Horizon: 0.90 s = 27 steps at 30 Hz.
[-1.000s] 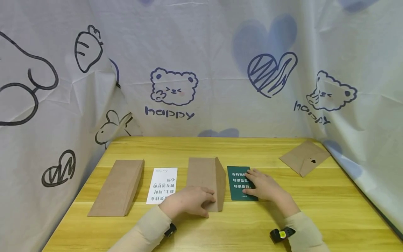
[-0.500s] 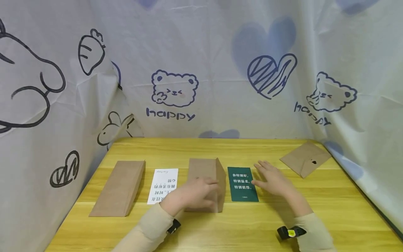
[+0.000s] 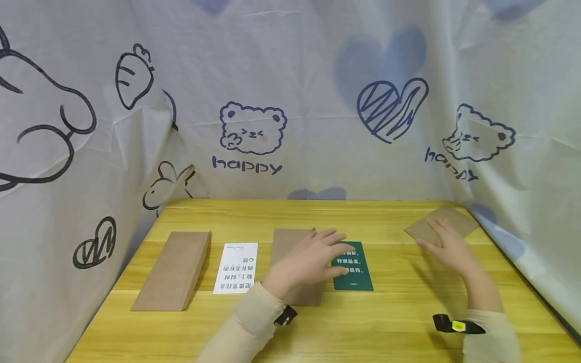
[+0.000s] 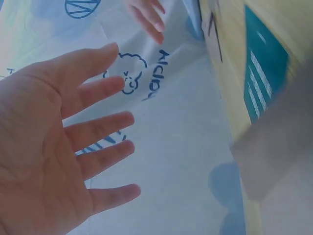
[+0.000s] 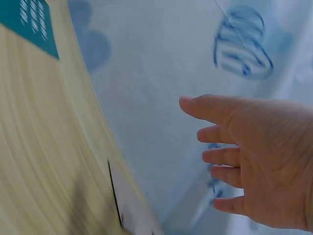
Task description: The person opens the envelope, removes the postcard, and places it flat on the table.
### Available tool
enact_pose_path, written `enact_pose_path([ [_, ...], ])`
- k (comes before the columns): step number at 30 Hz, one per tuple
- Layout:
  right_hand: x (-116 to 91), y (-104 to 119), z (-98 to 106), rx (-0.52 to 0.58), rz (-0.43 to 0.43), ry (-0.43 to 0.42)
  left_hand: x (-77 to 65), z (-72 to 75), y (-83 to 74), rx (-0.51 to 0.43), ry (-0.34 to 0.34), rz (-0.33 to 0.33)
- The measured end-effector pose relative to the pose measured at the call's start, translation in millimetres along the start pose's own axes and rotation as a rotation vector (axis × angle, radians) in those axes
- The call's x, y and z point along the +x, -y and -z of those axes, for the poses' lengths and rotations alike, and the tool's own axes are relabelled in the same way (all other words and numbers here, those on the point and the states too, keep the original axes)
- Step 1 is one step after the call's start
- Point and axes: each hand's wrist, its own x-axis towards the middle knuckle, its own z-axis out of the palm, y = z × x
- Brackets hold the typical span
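Note:
My left hand (image 3: 310, 259) hovers with spread fingers over the middle brown envelope (image 3: 287, 243) and the left edge of a green card (image 3: 356, 281) with white writing. The left wrist view shows an uncurled left palm (image 4: 58, 132) with nothing in it. At the far right, my right hand (image 3: 454, 252) reaches over a small brown envelope (image 3: 460, 218), hiding part of it. Its fingers look straight and hold nothing in the right wrist view, where the small envelope (image 5: 129, 205) shows below the hand. Contact with that envelope cannot be made out from these views.
A white card (image 3: 235, 269) with black writing lies left of the middle envelope. Farther left is another long brown envelope (image 3: 169, 275). All lie on a yellow wooden table (image 3: 363, 333). A white cloth (image 3: 317, 75) with drawings hangs behind and at the sides.
My right hand has left the green card and moved right to the small envelope. My left hand has lifted off the middle envelope and shifted right, its fingers spreading. The cards and envelopes stay put.

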Motion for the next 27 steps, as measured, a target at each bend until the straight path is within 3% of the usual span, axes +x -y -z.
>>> enact_pose_path([
  [5,-12,-39,8,0.039,-0.073,-0.030,22.5,-1.9,-18.8,-0.003,-0.022,0.033],
  [12,-17,-73,1,-0.064,-0.132,0.003,57.9,-24.5,-42.3,0.039,-0.043,0.126],
  [18,-14,-84,-10,-0.032,-0.138,0.089,86.0,-49.1,-53.1,0.042,-0.010,0.155],
  [24,-11,-87,-22,-0.057,-0.067,0.095,104.0,-58.4,-59.8,-0.014,0.019,0.168],
  [27,-13,-86,-26,-0.046,-0.078,0.136,109.3,-62.6,-62.4,-0.038,0.030,0.170],
])
